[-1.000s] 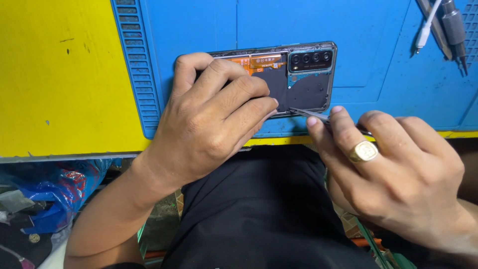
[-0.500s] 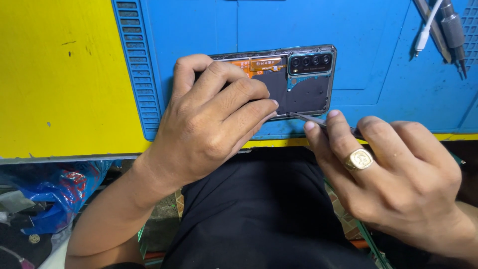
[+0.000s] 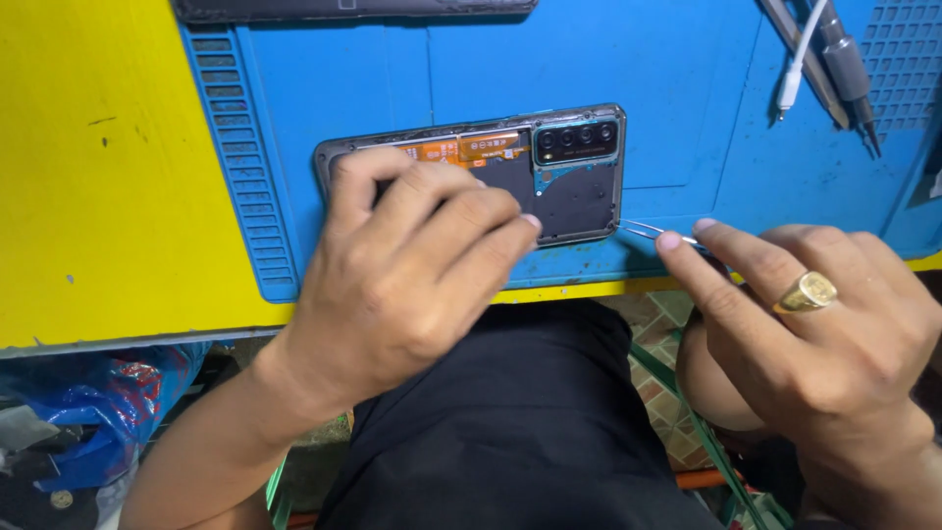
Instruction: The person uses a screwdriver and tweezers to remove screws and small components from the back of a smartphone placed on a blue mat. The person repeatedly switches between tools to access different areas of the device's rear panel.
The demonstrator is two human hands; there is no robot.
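Opened dark smartphone with exposed orange flex cable (image 3: 549, 177) lies on blue rubber work mat (image 3: 687, 88) — left hand (image 3: 412, 275) presses down on it. Right hand (image 3: 805, 324), at 3 o'clock, pinches thin metal tweezers (image 3: 653, 232); tips now at the phone's lower right corner — closer than before.

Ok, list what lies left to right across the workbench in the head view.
Yellow table top → left hand on the opened phone → tweezers → right hand → white cable → screwdriver.
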